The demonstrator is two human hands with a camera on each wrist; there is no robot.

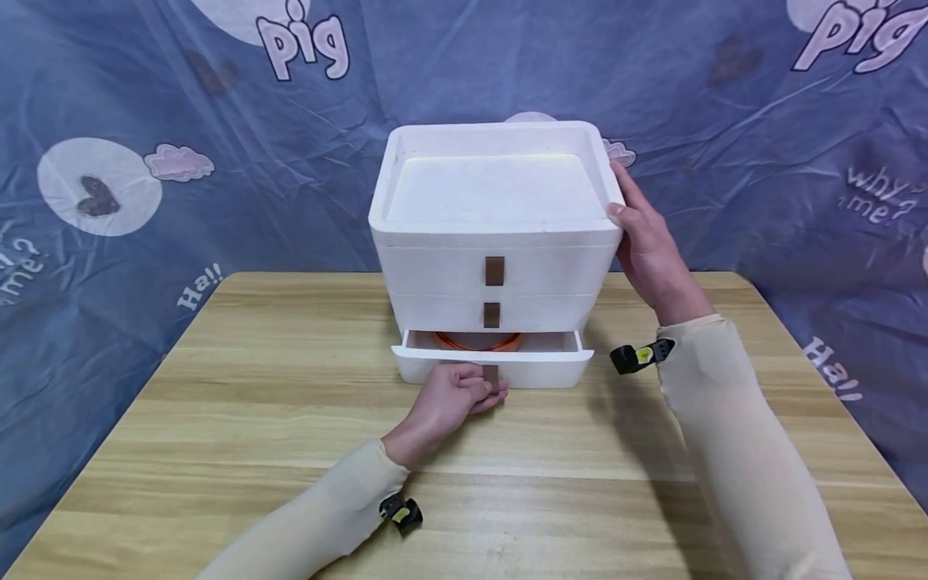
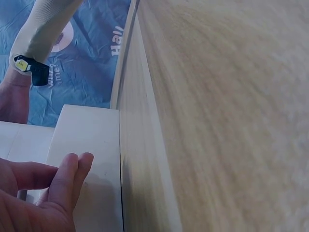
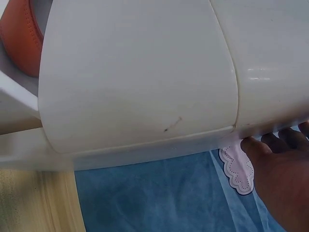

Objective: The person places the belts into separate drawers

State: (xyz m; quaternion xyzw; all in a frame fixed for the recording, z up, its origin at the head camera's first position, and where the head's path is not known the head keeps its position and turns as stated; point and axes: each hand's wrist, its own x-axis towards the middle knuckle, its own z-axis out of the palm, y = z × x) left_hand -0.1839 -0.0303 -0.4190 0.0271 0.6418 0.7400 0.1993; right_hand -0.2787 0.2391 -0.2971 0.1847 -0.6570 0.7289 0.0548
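A white drawer unit (image 1: 435, 270) with brown pull tabs stands on the table. Its bottom drawer (image 1: 536, 372) is pulled partly out, and inside lies an orange ring-shaped thing (image 1: 510, 342), largely hidden by the unit above; its stitched orange side (image 3: 21, 38) fills a corner of the right wrist view. At the drawer's front, my left hand (image 1: 453, 396) pinches the brown tab (image 1: 490, 377) between thumb and fingers. Up at the unit's right side, my right hand (image 1: 648, 242) presses against the top tray's rim, its fingertips along the side wall in the right wrist view.
The unit carries a shallow open tray (image 1: 500, 189) on top, with two closed drawers (image 1: 435, 274) below it. A wooden table (image 1: 239, 403) extends around it. Behind hangs a blue printed cloth (image 1: 464, 56). Both sleeved wrists wear black straps with small cameras (image 1: 631, 358).
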